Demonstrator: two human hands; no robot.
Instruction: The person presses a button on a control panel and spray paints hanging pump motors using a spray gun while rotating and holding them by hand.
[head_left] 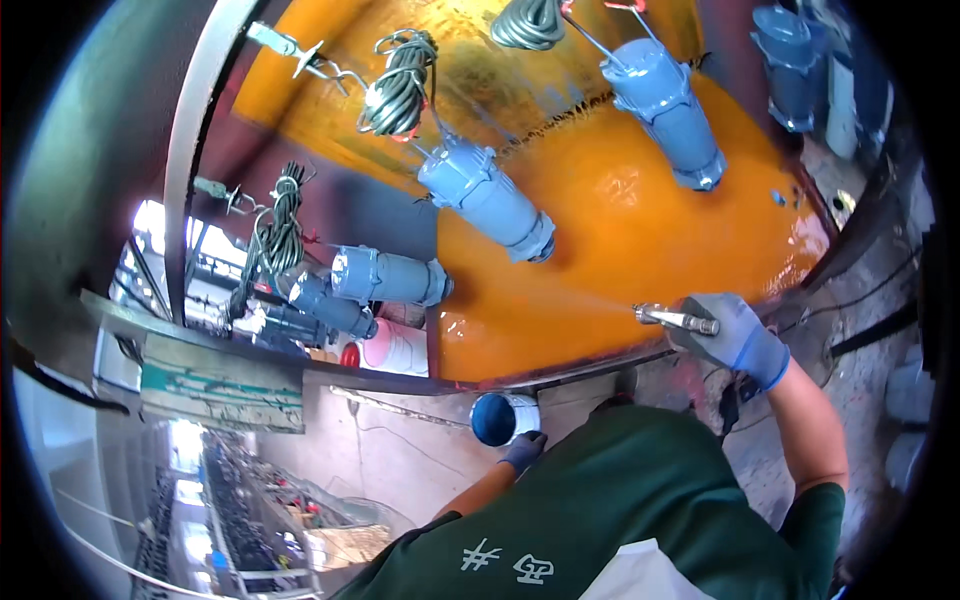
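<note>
My right hand point(735, 342), in a grey-blue glove, is closed around a metal spray gun point(680, 320). A pale mist streams leftward from its nozzle, below a blue-painted cylindrical motor housing point(490, 200) hanging from its cable. My left hand point(524, 452), also gloved, grips the side of a white can point(527, 413) with blue paint inside; some of its fingers are hidden. Other blue housings hang nearby: one at the upper right point(668, 115), one lying more level at the left point(390, 276), and another point(335, 305) beyond it.
An orange-coated booth point(620, 270) fills the space ahead, edged by a dark lower rim. Coiled cables point(400, 85) hang on hooks. A white bucket point(397, 348) stands at the left. A metal post point(190, 150) rises there, and a hose point(850, 308) crosses the right side.
</note>
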